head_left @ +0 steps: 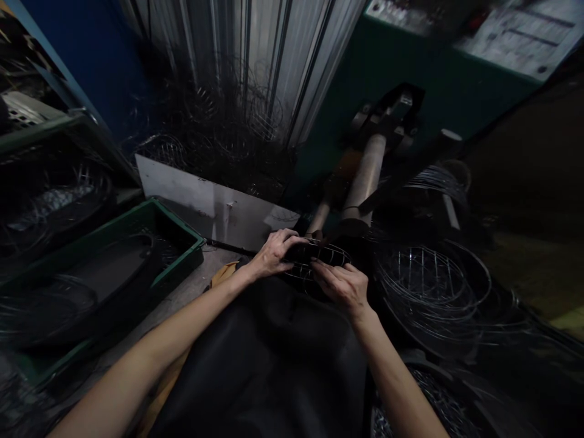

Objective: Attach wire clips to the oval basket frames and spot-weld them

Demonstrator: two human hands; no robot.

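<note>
Both hands meet at a round wire grid [335, 255] in the middle of the head view, just above a dark apron. My left hand [274, 252] grips its left side, thumb below and fingers over the top. On the right side my right hand [342, 283] is closed on the wire, fingers curled and pointing up-left. Directly beyond the grid are the metal arms [368, 173] of a green machine [337, 115]. Part of the grid is dark and blurred.
At the left is a green crate [180, 255] with wire pieces. A pale board [214, 207] stands before a heap of wire rings [219, 128]. Wire grids [424, 277] are piled at the right, above a container of small metal pieces [438, 395].
</note>
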